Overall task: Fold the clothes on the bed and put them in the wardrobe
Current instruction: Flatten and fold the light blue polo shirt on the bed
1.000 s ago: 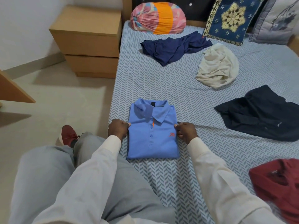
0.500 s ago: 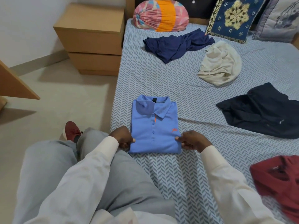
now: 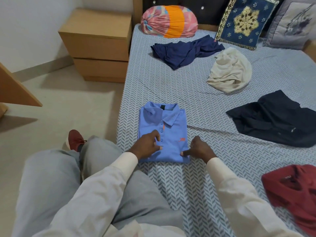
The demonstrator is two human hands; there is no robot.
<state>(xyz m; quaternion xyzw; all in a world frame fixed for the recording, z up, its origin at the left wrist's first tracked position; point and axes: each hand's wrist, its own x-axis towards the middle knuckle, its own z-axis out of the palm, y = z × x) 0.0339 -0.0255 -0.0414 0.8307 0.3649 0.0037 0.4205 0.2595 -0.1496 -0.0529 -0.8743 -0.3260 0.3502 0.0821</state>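
A blue polo shirt (image 3: 168,122) lies folded into a neat rectangle on the bed (image 3: 171,86), close to its left edge, collar pointing away from the person and button placket facing up. The left hand (image 3: 147,145) rests on the lower left part of the shirt, its fingers (image 3: 157,134) loosely bent and spread, tips touching the fabric just beside the buttons and gripping nothing. The right hand (image 3: 201,149) sits at the shirt's lower right corner; one digit lies flat on top of the fabric, pointing inward, while the others curl at the edge, and whether they are tucked under the cloth cannot be told. Both arms wear pale long sleeves, and grey trousers (image 3: 51,185) fill the foreground, with a red shoe (image 3: 75,140) on the floor (image 3: 68,108) just beside the bed. Farther out on the patterned sheet lie four unfolded garments, well apart from the shirt: a navy one (image 3: 184,52) toward the headboard, a cream one (image 3: 230,71) to its right, a black one (image 3: 277,120) at the right, and a red one (image 3: 294,190) at the near right. A pink and orange bolster (image 3: 169,21), a blue embroidered cushion (image 3: 244,23) and a grey cushion (image 3: 295,24) line the headboard. A wooden bedside cabinet (image 3: 97,41) stands left of the bed.
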